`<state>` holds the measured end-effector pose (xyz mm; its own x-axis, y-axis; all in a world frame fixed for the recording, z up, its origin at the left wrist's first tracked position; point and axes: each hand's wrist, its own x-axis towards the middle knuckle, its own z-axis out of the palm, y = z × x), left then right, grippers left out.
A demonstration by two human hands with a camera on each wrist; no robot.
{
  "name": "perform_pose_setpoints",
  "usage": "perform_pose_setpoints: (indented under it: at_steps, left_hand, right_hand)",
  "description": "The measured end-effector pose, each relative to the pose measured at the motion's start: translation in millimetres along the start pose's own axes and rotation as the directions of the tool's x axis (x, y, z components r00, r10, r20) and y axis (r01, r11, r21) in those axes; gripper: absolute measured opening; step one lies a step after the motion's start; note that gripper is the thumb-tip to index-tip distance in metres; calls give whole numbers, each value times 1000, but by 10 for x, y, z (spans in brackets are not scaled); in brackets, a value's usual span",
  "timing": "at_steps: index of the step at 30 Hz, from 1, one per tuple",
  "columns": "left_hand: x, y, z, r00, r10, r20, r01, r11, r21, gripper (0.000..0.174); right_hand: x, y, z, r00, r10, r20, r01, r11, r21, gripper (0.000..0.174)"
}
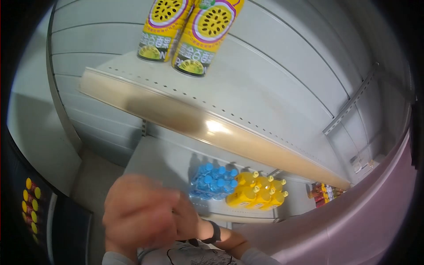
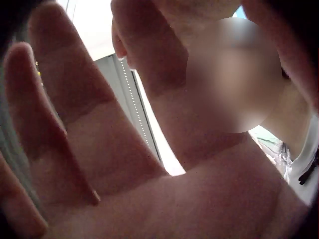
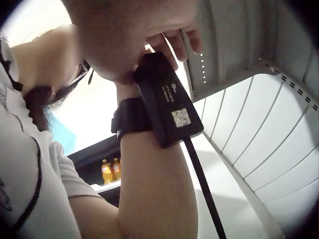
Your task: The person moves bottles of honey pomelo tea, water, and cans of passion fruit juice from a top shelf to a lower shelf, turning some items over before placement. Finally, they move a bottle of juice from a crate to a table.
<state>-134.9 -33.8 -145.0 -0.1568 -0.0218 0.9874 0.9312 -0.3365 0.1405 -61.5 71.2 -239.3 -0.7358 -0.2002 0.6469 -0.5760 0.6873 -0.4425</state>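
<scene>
In the head view my left hand (image 1: 139, 212) is raised close to the camera and blurred. My right hand (image 1: 187, 216) shows partly behind it, overlapped by it, with a black band (image 1: 214, 232) round the wrist. Spread, fairly straight fingers (image 2: 75, 69) and the palm of my left hand fill the left wrist view. A black device (image 3: 172, 102) with a cable is strapped to a wrist in the right wrist view, close beside overlapping hands at the top. I cannot tell how the right hand's fingers lie.
Passion fruit drink packs (image 1: 203, 39) stand on the upper shelf (image 1: 260, 101). Below are blue-capped bottles (image 1: 214, 181) and yellow drink bottles (image 1: 256, 192). Several yellow-capped bottles (image 1: 33, 205) sit at the far left. Pinkish cloth (image 1: 340, 234) hangs at the right.
</scene>
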Motion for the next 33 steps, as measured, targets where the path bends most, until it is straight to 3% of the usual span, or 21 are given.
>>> perform_pose_setpoints:
  at_steps: [1, 7, 10, 17, 19, 22, 24, 28, 30, 31, 33]
  left_hand:
    - [39, -48, -53, 997, -62, 55, 60, 998, 29, 20]
    - [-128, -369, 20, 949, -299, -101, 296, 954, -37, 20]
    - [-220, -356, 91, 908, -411, -84, 410, 912, -31, 19]
    - [-234, -287, 199, 843, -531, -85, 527, 847, -61, 14]
    - [-131, -251, 165, 836, -547, -44, 545, 837, -53, 14]
    - [106, -226, 167, 782, -623, -34, 578, 744, -337, 15]
    - [249, -230, 136, 781, -624, -10, 588, 741, -325, 15]
    - [599, -373, 98, 746, -665, 42, 653, 717, -243, 22]
    - [812, -473, 112, 830, -548, 105, 550, 773, -316, 27]
    - [955, -522, 120, 794, -584, 171, 608, 747, -271, 29]
    - [1241, -590, 137, 696, -656, 293, 714, 676, -183, 32]
  right_hand:
    - [58, -15, 29, 999, 0, -44, -1, 1000, -21, 48]
    - [206, -26, 56, 977, 93, -194, -112, 990, -89, 45]
    - [124, -31, 72, 954, 179, -242, -196, 980, -47, 43]
    - [111, -143, -168, 861, 327, -389, -353, 935, 3, 36]
    - [81, -169, -222, 836, 353, -420, -374, 927, 34, 32]
    - [79, -142, -460, 797, 394, -457, -381, 916, 124, 26]
    - [58, -84, -588, 743, 472, -475, -390, 882, 265, 24]
    - [-29, -124, -781, 714, 520, -469, -382, 851, 361, 23]
    - [-9, -252, -868, 727, 540, -424, -387, 832, 397, 22]
    - [44, -377, -931, 737, 526, -424, -409, 847, 340, 20]
    - [187, -630, -1108, 719, 602, -348, -456, 786, 417, 18]
